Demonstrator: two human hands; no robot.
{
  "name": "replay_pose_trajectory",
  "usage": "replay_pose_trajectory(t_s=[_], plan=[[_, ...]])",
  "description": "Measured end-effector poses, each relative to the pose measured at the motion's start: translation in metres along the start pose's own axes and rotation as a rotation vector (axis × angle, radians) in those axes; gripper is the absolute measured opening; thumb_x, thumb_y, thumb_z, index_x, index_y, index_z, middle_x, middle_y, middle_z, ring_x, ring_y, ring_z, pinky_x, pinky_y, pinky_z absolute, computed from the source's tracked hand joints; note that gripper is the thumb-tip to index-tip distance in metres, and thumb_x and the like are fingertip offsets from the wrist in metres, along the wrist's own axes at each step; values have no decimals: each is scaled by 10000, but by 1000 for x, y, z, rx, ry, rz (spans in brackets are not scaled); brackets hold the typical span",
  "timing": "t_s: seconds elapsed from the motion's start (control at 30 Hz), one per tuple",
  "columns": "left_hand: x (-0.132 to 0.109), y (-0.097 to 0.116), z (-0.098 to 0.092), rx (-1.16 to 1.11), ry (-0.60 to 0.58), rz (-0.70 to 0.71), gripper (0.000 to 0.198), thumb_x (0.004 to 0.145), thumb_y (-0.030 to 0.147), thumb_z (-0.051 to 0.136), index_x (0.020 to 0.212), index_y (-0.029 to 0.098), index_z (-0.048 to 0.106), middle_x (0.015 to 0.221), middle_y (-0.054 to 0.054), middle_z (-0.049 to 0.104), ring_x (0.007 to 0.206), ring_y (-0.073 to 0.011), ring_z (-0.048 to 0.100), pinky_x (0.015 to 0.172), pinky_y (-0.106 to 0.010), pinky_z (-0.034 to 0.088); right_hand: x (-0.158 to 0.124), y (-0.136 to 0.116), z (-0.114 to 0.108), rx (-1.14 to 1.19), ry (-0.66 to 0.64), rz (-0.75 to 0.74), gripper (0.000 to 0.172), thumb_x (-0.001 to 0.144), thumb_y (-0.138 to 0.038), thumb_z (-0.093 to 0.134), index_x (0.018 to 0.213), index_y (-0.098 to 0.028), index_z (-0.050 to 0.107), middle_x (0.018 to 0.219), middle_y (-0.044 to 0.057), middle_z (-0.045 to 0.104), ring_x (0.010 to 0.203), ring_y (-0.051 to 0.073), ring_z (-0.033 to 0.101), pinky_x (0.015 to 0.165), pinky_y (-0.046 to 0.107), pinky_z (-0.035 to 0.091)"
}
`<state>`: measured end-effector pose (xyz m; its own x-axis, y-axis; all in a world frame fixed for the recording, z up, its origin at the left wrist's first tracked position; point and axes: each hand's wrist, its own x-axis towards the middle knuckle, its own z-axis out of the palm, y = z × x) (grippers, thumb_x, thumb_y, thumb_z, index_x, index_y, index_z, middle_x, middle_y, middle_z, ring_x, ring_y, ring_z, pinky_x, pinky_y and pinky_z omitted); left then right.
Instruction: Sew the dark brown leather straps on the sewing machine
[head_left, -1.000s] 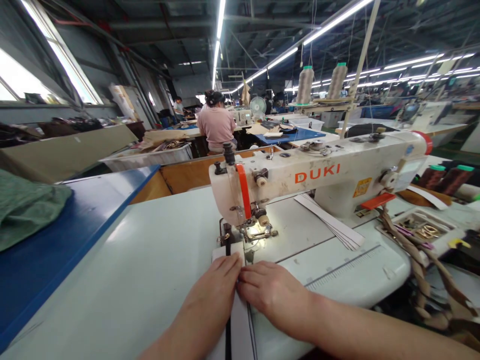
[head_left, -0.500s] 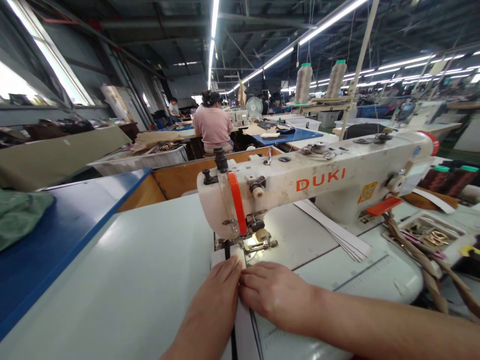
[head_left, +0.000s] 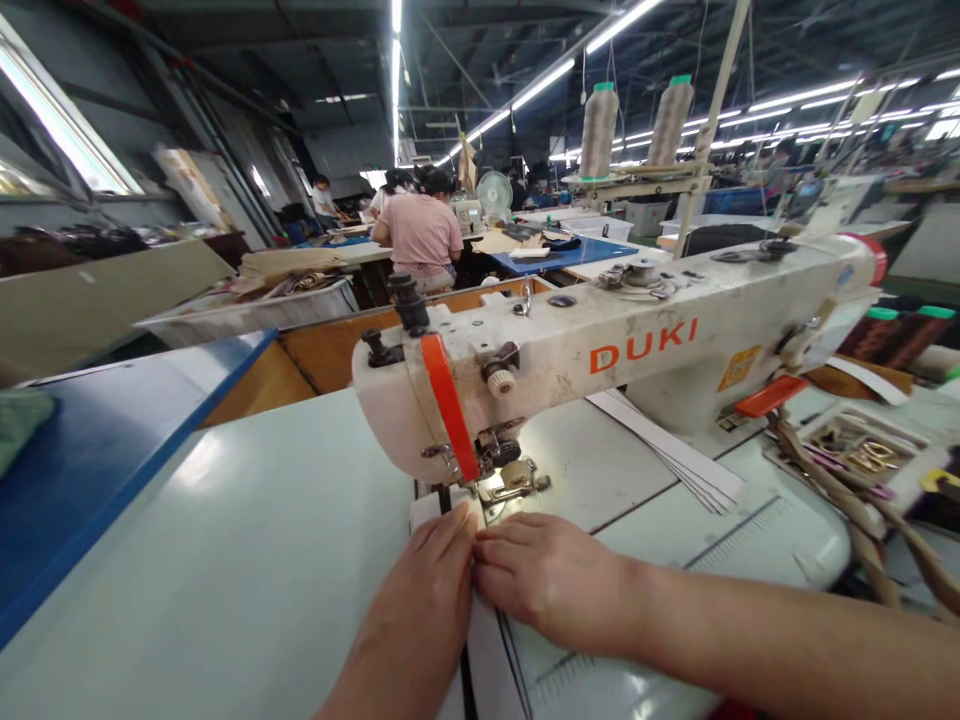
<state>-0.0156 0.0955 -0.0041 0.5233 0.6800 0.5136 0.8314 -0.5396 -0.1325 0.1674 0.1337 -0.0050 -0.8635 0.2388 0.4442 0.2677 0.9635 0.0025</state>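
Note:
A long white strip (head_left: 493, 665) with a black band along it runs up under the head of a white sewing machine (head_left: 555, 360) lettered DUKI. My left hand (head_left: 424, 605) lies over the strip just in front of the presser foot, fingers pressed together on it. Close against its fingertips, my right hand (head_left: 551, 580) is closed with curled fingers at the strip's right edge. Both hands cover part of the strip. A metal edge guide (head_left: 514, 482) sits right of the foot. The needle point cannot be made out.
Several white strips (head_left: 667, 450) lie fanned behind my right hand. To the right is a tray (head_left: 862, 445) of small metal parts, beside hanging brown straps (head_left: 802, 470). A blue tabletop (head_left: 112, 470) adjoins on the left. Ahead, a person in pink (head_left: 421, 230) sits facing away.
The camera view has shifted, so the machine appears slightly larger and further left. Both hands keep their hold on the strip, with their fingertips a little nearer the presser foot.

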Motion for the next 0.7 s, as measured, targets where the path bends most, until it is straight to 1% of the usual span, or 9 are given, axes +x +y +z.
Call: replay_pose_trajectory(t_s=[0.13, 0.27, 0.4, 0.47, 0.57, 0.6, 0.7], plan=[[4, 1, -3, 12, 8, 26, 364, 866, 63, 329, 1113, 88, 596, 1028, -137, 714, 940, -224, 678, 837, -361, 573, 0, 0, -1, 0, -9, 1, 206, 969, -165, 470, 836, -124, 622, 928, 77, 679, 908, 197, 616, 862, 324, 507], [4, 2, -1, 42, -10, 3, 356, 889, 77, 322, 1116, 78, 596, 1044, -136, 715, 961, -223, 679, 844, -365, 572, 0, 2, -2, 4, -44, 5, 209, 975, -172, 473, 855, -115, 635, 938, 75, 684, 941, 206, 620, 894, 334, 504], [-3, 5, -1, 41, -24, 9, 378, 906, 92, 303, 1149, 55, 591, 1109, -167, 700, 1051, -237, 660, 899, -390, 557, -1, 1, -7, 22, -81, 22, 182, 972, -176, 494, 936, -100, 655, 1066, 100, 685, 1035, 213, 610, 958, 340, 480], [-9, 11, -6, 54, -21, 1, 382, 920, 109, 296, 1163, 47, 584, 1162, -179, 680, 1100, -240, 640, 906, -393, 559, -5, -4, -12, 40, -92, 52, 174, 962, -169, 513, 1022, -79, 648, 1143, 120, 666, 1099, 220, 588, 989, 342, 463], [-23, 25, -20, 83, 19, 6, 367, 948, 181, 324, 1189, 58, 572, 1201, -166, 666, 1098, -228, 644, 879, -365, 577, -18, -19, -21, 79, -84, 117, 236, 957, -153, 512, 1151, -56, 607, 1231, 142, 629, 1144, 216, 567, 1009, 339, 447], [-28, 30, -26, 76, 31, 31, 362, 955, 214, 345, 1192, 62, 572, 1200, -159, 668, 1089, -223, 650, 876, -350, 578, -24, -25, -24, 100, -74, 135, 255, 957, -150, 510, 1178, -56, 595, 1243, 145, 624, 1146, 212, 566, 1014, 337, 442], [-43, 44, -40, -14, 30, 168, 347, 956, 281, 410, 1166, 85, 605, 1175, -133, 685, 1084, -205, 651, 893, -294, 560, -44, -43, -33, 194, -37, 200, 275, 962, -167, 495, 1205, -78, 588, 1235, 134, 633, 1147, 200, 562, 1024, 329, 428]])
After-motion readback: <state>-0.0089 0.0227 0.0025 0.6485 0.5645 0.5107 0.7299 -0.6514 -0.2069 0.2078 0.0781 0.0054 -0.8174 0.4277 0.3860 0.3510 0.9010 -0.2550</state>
